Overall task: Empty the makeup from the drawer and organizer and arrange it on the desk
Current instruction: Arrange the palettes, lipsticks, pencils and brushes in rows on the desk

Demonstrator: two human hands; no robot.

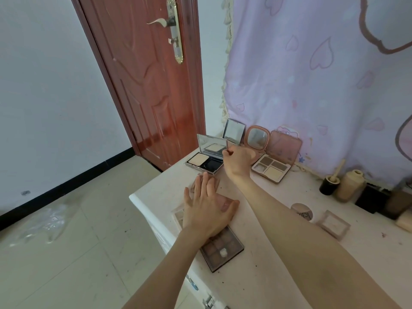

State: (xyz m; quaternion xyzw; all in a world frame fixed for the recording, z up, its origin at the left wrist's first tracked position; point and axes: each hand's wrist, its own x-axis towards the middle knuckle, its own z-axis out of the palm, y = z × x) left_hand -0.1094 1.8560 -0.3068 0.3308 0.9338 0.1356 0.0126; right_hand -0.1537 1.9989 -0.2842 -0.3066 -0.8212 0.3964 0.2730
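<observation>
At the desk's (pixel 256 253) far left, we arrange compacts.
Our right hand (pixel 237 160) pinches the fragile mirrored lid (pixel 211 144); left hand (pixel 208 210) presses flat, fingers apart, on a palette (pixel 223 250).

On the tabletop (pixel 256 253), an open powder compact (pixel 206 162) sits at the far left corner. Behind it to the right stands a small mirrored compact (pixel 234 131), then a round-mirror compact (pixel 256 137), then an open four-pan palette (pixel 273 168), all along the curtain (pixel 312 74). Further right along the back stand a small jar (pixel 328 185) and a bottle (pixel 350 185) beside it. Near the left edge lies an eyeshadow palette (pixel 223 248), under the left hand (pixel 208 208). The right hand (pixel 238 160) lies between the powder compact and four-pan palette. To its right lie a round disc (pixel 302 211) and a square compact (pixel 333 224).
</observation>
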